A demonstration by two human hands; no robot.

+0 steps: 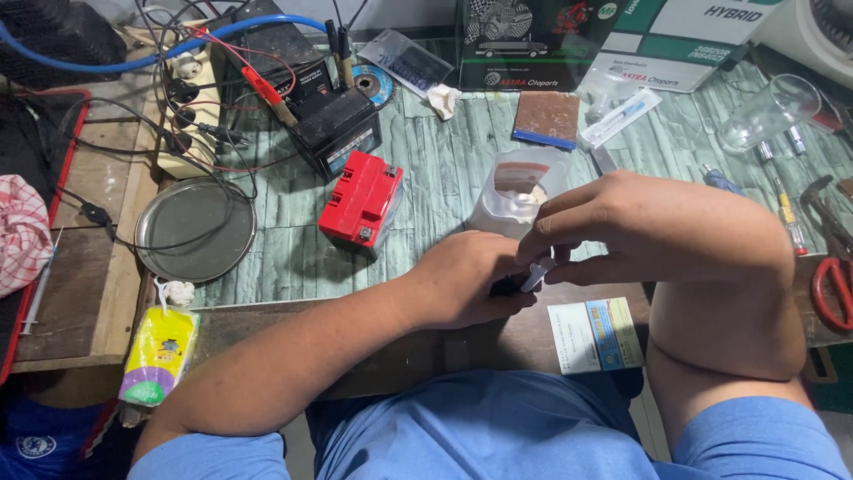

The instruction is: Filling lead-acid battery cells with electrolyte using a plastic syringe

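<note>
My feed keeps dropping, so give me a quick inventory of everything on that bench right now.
red battery: 1, red, bench centre, left of the hands
black battery: 1, black, behind the red one, leads clipped on
round metal tray: 1, silver, left
plastic pouch: 1, clear, just behind the hands
sanding block: 1, brown on blue, centre back
clear cup: 1, lying at right back
scissors: 1, red handles, right edge
printed card: 1, white, blue and yellow, bench front edge
tissue pack: 1, yellow, front left
syringe: 1, small, white, between the hands
left hand: on a small dark item, mostly hidden
right hand: fingers pinching the syringe
</note>
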